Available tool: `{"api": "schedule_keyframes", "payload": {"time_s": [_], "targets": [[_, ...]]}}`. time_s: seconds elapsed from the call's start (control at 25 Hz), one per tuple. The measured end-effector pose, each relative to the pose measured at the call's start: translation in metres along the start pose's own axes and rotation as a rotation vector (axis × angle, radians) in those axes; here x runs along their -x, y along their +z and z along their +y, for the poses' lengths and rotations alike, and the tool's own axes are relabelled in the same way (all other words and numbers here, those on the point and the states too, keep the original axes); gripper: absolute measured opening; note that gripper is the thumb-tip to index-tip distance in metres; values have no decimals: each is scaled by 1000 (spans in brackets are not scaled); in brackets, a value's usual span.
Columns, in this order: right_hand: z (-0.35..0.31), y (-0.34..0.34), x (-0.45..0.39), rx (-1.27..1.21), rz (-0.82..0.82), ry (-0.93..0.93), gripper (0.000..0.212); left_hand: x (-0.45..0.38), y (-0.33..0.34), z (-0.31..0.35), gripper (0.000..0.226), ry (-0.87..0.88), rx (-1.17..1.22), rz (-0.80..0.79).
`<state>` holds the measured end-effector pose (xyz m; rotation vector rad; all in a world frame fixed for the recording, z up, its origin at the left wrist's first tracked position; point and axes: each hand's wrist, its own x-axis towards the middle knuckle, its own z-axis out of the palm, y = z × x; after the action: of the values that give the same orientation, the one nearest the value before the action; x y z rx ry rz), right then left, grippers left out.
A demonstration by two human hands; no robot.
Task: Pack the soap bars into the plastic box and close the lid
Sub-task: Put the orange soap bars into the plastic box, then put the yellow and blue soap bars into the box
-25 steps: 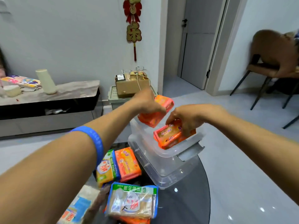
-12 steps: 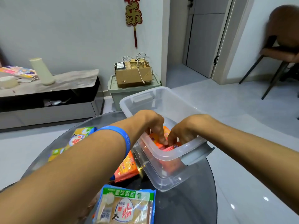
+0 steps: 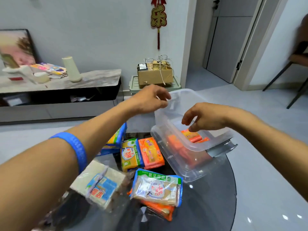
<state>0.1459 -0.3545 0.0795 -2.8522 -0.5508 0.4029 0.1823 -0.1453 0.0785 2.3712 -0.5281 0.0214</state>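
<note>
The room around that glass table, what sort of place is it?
Probably a home living room: a low TV stand along the wall, a red hanging ornament, an interior door, and a dining-style chair.

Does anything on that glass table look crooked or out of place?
Yes. The clear plastic box sits tilted, its near end overhanging the edge of the glass table. The loose soap bars lie in an untidy heap. Nothing looks spilled or broken.
</note>
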Motion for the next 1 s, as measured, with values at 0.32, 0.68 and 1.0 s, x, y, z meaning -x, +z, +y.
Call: {"api": "schedule_keyframes", "payload": {"time_s": [0.32,0.68,1.0], "targets": [[-138,55,-14,-10,412,-141,27,111,-41,-120,57,-499,-444,-161],[-121,149,-56,95,73,248,45,95,9,-145,57,-604,-376,69],[-130,138,-50,-9,243,275,60,95,-10,-141,52,-584,-127,295]]}}
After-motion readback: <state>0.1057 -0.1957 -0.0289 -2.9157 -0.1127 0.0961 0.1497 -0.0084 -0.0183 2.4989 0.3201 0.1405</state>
